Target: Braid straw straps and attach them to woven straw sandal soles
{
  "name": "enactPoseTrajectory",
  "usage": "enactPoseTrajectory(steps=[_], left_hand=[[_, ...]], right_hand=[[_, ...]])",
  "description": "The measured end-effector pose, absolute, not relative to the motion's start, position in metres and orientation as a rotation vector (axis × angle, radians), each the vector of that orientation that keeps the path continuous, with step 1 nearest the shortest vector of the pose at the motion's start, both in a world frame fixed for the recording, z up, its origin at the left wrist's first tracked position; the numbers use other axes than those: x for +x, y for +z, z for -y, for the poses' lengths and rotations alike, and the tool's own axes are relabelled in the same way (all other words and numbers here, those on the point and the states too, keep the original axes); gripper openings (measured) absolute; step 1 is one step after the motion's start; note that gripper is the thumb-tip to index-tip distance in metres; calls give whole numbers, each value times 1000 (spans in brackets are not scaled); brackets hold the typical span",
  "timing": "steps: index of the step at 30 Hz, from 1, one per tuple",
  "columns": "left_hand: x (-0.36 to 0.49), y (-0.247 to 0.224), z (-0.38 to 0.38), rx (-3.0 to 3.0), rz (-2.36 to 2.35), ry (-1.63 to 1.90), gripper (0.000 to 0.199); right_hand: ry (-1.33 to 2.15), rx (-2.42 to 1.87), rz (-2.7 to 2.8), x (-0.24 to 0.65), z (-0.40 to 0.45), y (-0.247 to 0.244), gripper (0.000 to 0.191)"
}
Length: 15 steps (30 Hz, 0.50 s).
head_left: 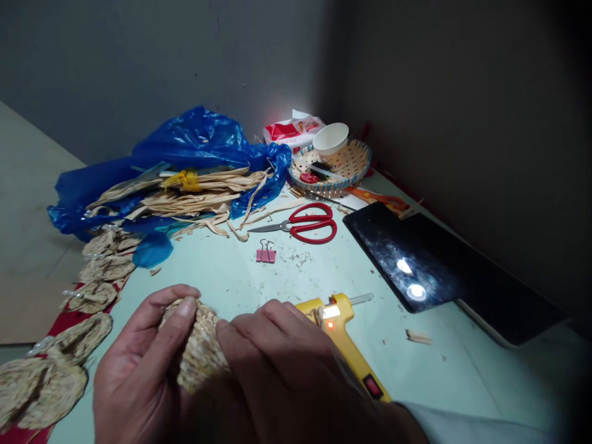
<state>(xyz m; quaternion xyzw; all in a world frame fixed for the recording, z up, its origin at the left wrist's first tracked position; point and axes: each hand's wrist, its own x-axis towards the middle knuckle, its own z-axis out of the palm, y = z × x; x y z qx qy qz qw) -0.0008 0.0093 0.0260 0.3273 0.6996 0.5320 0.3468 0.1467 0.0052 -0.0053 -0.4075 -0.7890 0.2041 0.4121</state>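
Note:
A woven straw-coloured piece (201,348) is held between both hands near the table's front edge. My left hand (150,361) grips its left side, thumb and fingers pinching the top edge. My right hand (282,364) has its fingers pressed together against the piece's right side; its lower part is in shadow. Just beyond my right hand lies a yellow glue gun (345,336) with a small orange light lit, partly hidden by that hand. A pink binder clip (266,254) and red-handled scissors (312,223) lie farther back on the pale green table (222,265).
Braided straw pieces (90,297) line the left edge on red material. Dried husk strips (198,191) lie on a blue plastic bag (198,135). Behind are a basket (358,163), a white cup (330,140) and a red-white packet (289,131). Dark tablets (402,259) lie right.

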Motion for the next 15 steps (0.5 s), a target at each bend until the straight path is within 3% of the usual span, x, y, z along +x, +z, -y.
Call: enactPoseTrajectory(steps=[10, 15], left_hand=[[-3, 20, -14, 946, -1755, 1441, 32], [-4, 20, -22, 1170, -1809, 1386, 27]], right_hand=[[264, -772, 2228, 149, -20, -11, 22], [651, -862, 2090, 163, -25, 14, 24]])
